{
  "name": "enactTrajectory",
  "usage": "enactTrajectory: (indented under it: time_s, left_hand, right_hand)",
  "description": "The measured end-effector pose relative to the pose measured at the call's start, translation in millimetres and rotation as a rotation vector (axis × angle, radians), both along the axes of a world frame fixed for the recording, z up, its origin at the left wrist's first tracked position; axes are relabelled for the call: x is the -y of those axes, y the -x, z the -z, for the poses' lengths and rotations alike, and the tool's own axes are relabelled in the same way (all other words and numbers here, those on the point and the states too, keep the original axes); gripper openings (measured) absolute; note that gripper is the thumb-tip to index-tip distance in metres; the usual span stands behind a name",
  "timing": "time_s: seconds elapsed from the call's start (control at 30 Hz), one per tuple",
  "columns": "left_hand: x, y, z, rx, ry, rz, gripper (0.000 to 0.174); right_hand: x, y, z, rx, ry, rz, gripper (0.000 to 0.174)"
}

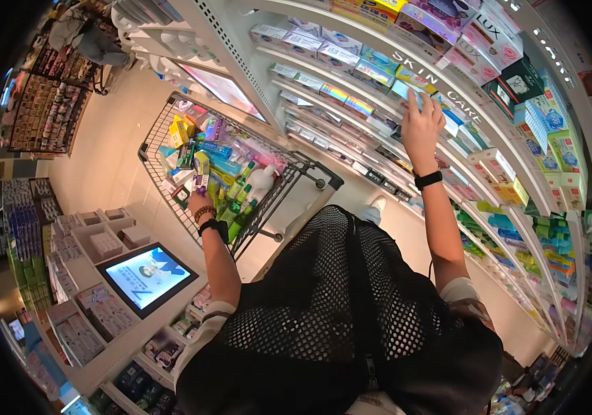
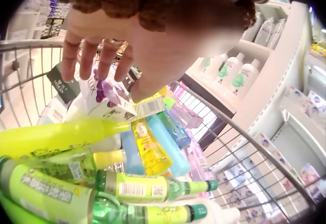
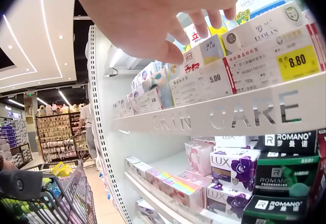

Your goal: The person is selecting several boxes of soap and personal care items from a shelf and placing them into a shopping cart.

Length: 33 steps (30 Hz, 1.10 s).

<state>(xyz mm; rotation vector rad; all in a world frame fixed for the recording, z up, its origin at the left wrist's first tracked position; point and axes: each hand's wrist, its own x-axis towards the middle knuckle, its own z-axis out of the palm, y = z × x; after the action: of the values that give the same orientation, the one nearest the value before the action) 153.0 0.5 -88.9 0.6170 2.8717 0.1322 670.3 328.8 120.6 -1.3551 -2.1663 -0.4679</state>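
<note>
My left hand [image 1: 200,200] is down in the shopping cart [image 1: 145,149], fingers extended and loosely spread. In the left wrist view these fingers [image 2: 103,66] overlap a white LUX soap box [image 2: 104,96] with purple flowers. Green bottles [image 2: 147,186] and a yellow bottle [image 2: 151,147] lie close by in the cart. My right hand [image 1: 422,135] reaches up to the shelf lettered SKIN CARE, its fingers extended. In the right wrist view the hand [image 3: 168,15] is over small boxed soaps, close to a white and yellow box [image 3: 211,48]; the fingertips are partly hidden behind price tags [image 3: 204,81].
Below that shelf stand LUX boxes [image 3: 234,168] and dark green ROMANO boxes [image 3: 286,175]. A lit screen [image 1: 147,278] sits on the display at the left. White pump bottles [image 2: 244,76] line a shelf beyond the cart. A person [image 1: 88,41] stands by a far rack.
</note>
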Motion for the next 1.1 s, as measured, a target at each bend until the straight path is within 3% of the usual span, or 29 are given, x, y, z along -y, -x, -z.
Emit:
enactTrajectory:
  time_s: [0.03, 0.07, 0.1, 0.17, 0.2, 0.37, 0.43, 0.5, 0.57, 0.6, 0.63, 0.7, 0.73, 0.8, 0.83, 0.9, 0.97, 1.03, 1.1]
  left_hand:
    - [-8.1, -2.2, 1.5, -0.041, 0.022, 0.063, 0.052]
    - [-12.0, 6.7, 17.2, -0.016, 0.085, 0.054, 0.068]
    - [-20.0, 3.7, 5.9, -0.015, 0.088, 0.06, 0.068]
    - [-34.5, -6.1, -11.3, -0.108, 0.25, 0.003, 0.081]
    - [-32.3, 9.0, 0.6, -0.006, 0.285, -0.078, 0.091]
    - [-33.5, 46.8, 17.4, 0.135, 0.049, -0.13, 0.061]
    - [-49.9, 23.7, -7.9, -0.069, -0.1, -0.011, 0.06]
    - [-68.2, -17.2, -54.9, -0.097, -0.32, 0.126, 0.07]
    - [-85.1, -62.7, -102.3, 0.078, -0.715, 0.341, 0.072]
    - [-97.1, -95.7, -133.1, 0.316, -0.787, 0.384, 0.072]
    - [-109.4, -131.9, -164.6, 0.556, -0.85, 0.426, 0.071]
    - [-126.2, -191.4, -218.4, 0.573, -0.779, 0.85, 0.073]
    - [-135.7, -220.1, -235.4, 0.67, -0.754, 0.983, 0.074]
    - [-149.6, -267.2, -259.9, 0.796, -0.682, 1.199, 0.076]
    - [-155.1, -285.9, -267.8, 0.829, -0.638, 1.282, 0.077]
    - [-163.5, -307.1, -274.2, 0.847, -0.713, 1.41, 0.079]
    - [-168.1, -313.8, -273.3, 0.693, -0.835, 1.318, 0.081]
    - [-168.0, -307.5, -272.8, 0.624, -0.884, 1.306, 0.082]
    - [-162.4, -290.1, -249.1, 0.62, -0.868, 1.012, 0.08]
  right_hand:
    - [12.1, -2.4, 0.0, -0.038, 0.014, -0.016, 0.054]
    - [24.1, -3.7, 0.9, -0.075, 0.027, -0.031, 0.057]
    - [35.6, -4.4, 4.2, -0.074, 0.03, -0.025, 0.057]
    - [57.1, -6.5, 13.9, -0.12, 0.121, -0.095, 0.058]
    - [66.1, -6.7, 17.2, -0.121, 0.183, -0.094, 0.057]
    - [86.5, -29.7, 33.0, -0.174, 0.221, -0.101, 0.057]
    - [93.3, -37.4, 28.9, -0.274, 0.306, -0.064, 0.056]
    - [93.7, -43.8, 31.7, -0.305, 0.261, -0.059, 0.055]
    - [94.9, -43.1, 34.4, -0.51, 0.445, -0.148, 0.051]
    - [93.9, -40.5, 30.1, -0.506, 0.433, -0.136, 0.051]
    - [92.9, -36.8, 24.7, -0.656, 0.644, -0.184, 0.048]
    - [89.9, -26.5, 12.8, -0.964, 1.065, -0.3, 0.043]
    - [90.8, -22.8, 0.3, -0.967, 1.051, -0.296, 0.043]
    - [94.2, -17.8, -35.3, -1.238, 1.573, -0.544, 0.044]
    - [90.6, -21.0, -47.8, -0.864, 1.61, -0.629, 0.048]
    - [91.6, -28.8, -70.0, -0.762, 1.451, -0.789, 0.049]
    - [85.1, -44.4, -83.6, -0.843, 1.479, -0.648, 0.05]
    - [74.1, -57.9, -105.8, -0.933, 1.097, -0.656, 0.052]
    - [60.1, -70.7, -139.1, -1.157, 1.045, -0.529, 0.05]
